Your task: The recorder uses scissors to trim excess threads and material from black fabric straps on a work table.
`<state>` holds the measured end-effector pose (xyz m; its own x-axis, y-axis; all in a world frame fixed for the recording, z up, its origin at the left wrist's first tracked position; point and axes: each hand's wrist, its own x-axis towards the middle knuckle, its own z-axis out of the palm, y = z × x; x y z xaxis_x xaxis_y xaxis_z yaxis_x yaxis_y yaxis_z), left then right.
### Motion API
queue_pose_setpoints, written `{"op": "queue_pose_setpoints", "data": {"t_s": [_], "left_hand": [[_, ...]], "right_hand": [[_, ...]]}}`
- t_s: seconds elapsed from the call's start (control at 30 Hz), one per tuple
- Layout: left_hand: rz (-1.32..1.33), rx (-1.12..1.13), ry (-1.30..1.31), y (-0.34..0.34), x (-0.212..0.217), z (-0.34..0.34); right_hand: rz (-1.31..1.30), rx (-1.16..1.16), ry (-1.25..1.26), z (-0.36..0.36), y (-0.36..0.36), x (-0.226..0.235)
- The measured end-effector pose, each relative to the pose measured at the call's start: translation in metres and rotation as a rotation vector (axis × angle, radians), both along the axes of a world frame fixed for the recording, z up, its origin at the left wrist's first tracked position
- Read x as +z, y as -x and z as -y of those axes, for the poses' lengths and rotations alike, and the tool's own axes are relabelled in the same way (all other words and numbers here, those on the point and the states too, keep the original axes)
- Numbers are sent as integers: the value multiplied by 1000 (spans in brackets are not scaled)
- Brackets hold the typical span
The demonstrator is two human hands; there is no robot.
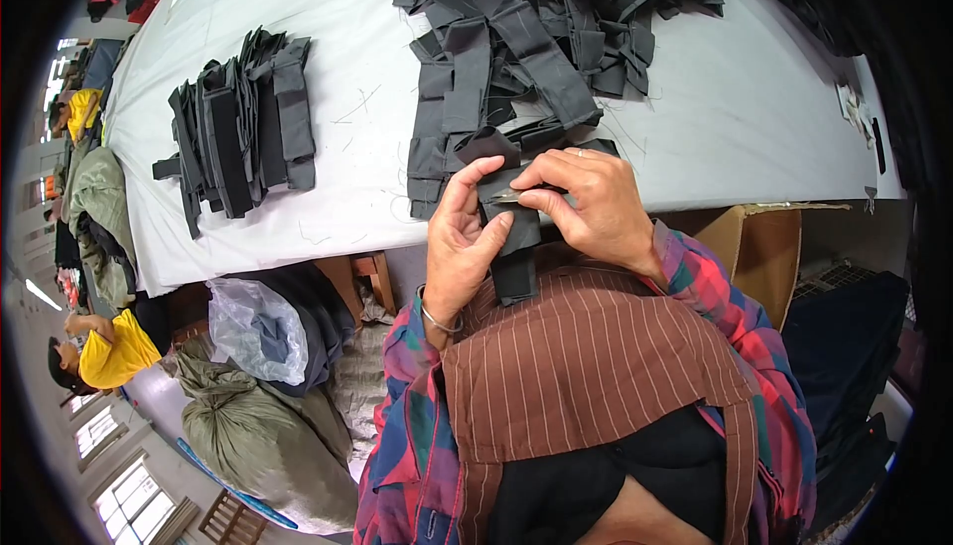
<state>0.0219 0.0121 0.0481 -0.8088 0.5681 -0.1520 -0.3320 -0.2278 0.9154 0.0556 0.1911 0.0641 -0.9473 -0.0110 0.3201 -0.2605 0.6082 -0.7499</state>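
At the near table edge my left hand (462,242) is closed on a dark grey fabric strip (516,277), its thumb and fingers gripping the side. The strip's lower end hangs over my brown striped apron (596,356). From the right, my right hand (593,200) pinches a small shiny metal tool (506,196), laid against the strip between the two hands. Its exact kind is too small to make out. Just beyond my hands lies a large loose pile of similar dark fabric strips (536,44), and the nearest ones reach my fingers.
A neater stack of dark strips (243,128) lies left on the white table (362,163), with loose threads around. Below the edge stand a cardboard box (764,247), a clear plastic bag (253,332) and a green sack (258,436). Another person in yellow (124,351) is at far left.
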Motion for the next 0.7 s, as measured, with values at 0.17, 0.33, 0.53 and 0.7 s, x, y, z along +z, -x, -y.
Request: {"op": "queue_pose_setpoints", "data": {"t_s": [0.17, 0.33, 0.53, 0.7], "left_hand": [[-16, -12, 37, 1, 0, 1], [-1, -13, 21, 0, 2, -1], [-89, -19, 59, 0, -2, -2], [184, 70, 7, -2, -8, 7]], "right_hand": [[23, 41, -35, -2, 1, 3], [-26, 32, -13, 0, 3, -1], [5, 45, 10, -1, 3, -2], [137, 18, 178, -7, -4, 5]]}}
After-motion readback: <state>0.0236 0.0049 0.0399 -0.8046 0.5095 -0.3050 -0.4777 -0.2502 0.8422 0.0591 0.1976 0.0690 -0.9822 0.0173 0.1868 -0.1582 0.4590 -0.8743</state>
